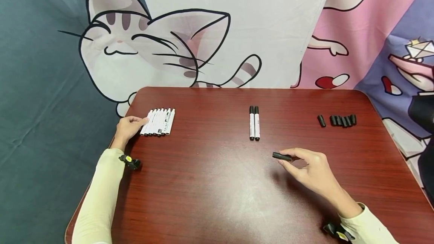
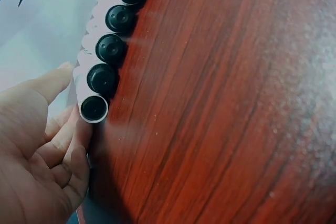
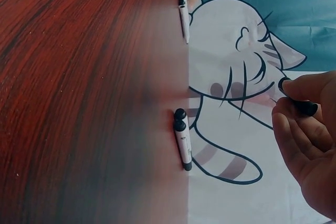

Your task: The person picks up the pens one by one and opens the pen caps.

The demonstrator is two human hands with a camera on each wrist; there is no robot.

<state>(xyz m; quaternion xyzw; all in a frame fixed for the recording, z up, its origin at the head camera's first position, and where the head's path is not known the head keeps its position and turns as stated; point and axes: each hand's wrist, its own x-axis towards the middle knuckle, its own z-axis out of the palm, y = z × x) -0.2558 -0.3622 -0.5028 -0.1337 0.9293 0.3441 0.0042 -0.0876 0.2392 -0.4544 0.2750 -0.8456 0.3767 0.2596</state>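
Observation:
At the left of the table, my left hand (image 1: 128, 129) pinches the outermost white marker (image 2: 84, 93) in a side-by-side row of capless markers (image 1: 162, 121). Their black ends face the left wrist camera, and the pinched one ends in a dark, hollow-looking opening. Toward the right, my right hand (image 1: 312, 168) holds a black marker cap (image 1: 281, 156) between thumb and fingers, raised above the table. Beyond it, two capped markers (image 1: 252, 123) lie parallel, black caps pointing away from me.
On the far right of the reddish-brown table (image 1: 203, 183) lies a group of black caps (image 1: 343, 120), with a single cap (image 1: 321, 121) a little to their left. A cat-print curtain (image 1: 271, 18) hangs directly behind the table's back edge.

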